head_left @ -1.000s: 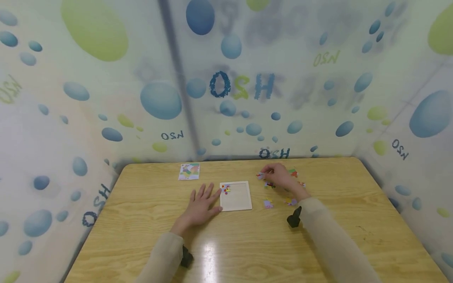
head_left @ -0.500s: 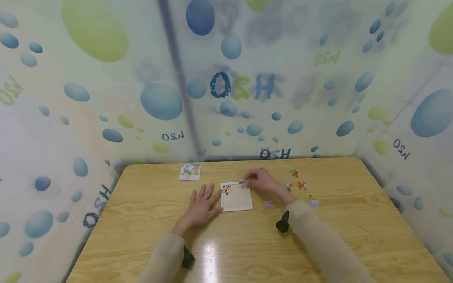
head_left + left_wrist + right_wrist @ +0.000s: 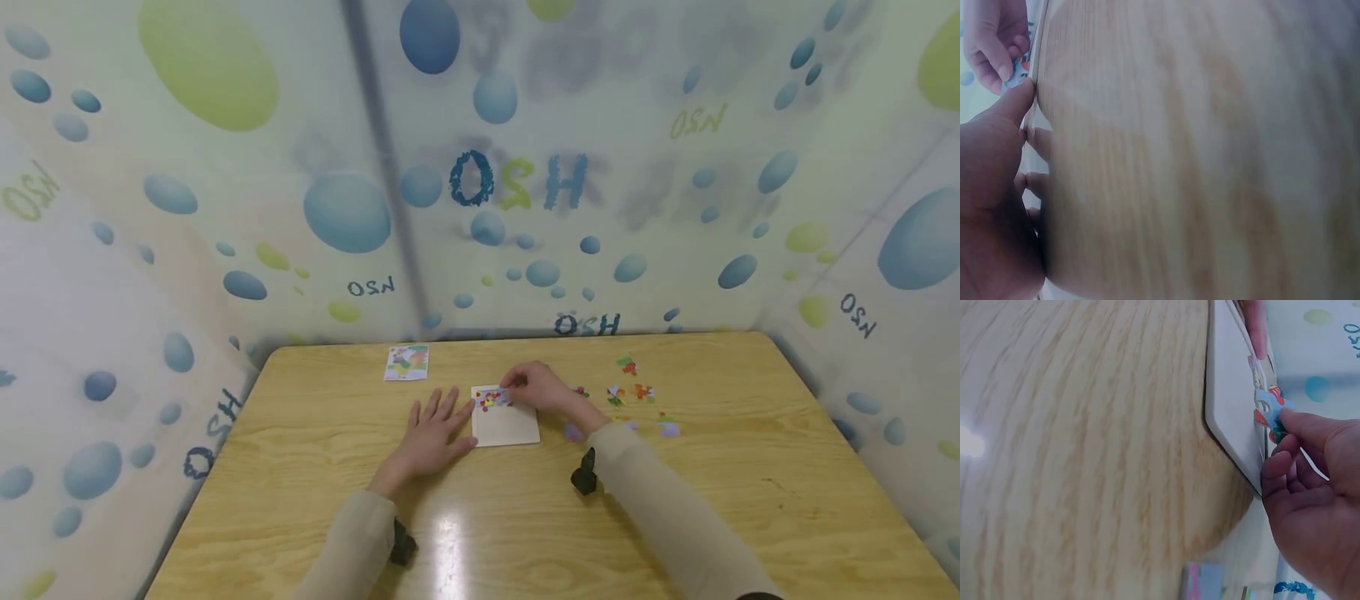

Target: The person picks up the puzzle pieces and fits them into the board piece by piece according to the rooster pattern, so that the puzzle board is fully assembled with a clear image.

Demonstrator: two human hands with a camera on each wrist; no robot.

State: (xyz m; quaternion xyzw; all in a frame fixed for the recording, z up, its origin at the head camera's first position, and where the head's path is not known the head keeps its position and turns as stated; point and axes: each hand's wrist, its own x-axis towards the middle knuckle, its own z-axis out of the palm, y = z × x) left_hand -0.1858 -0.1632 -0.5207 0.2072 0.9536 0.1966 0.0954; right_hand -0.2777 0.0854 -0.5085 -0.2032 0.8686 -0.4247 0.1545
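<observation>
Patterned wall (image 3: 517, 275), wooden worktop (image 3: 517, 517). I log: left hand (image 3: 432, 439), fingers spread, touching white tray (image 3: 508, 430); right hand (image 3: 542, 387), pinching puzzle piece (image 3: 1267, 407) over tray; loose pieces (image 3: 642, 392), right of right hand.

Glossy wood-grain table (image 3: 517, 517), smooth tray (image 3: 506, 429)

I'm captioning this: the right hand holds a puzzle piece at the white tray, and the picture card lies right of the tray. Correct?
No: the head view shows the picture card left of the white tray. The rest stands.
</observation>
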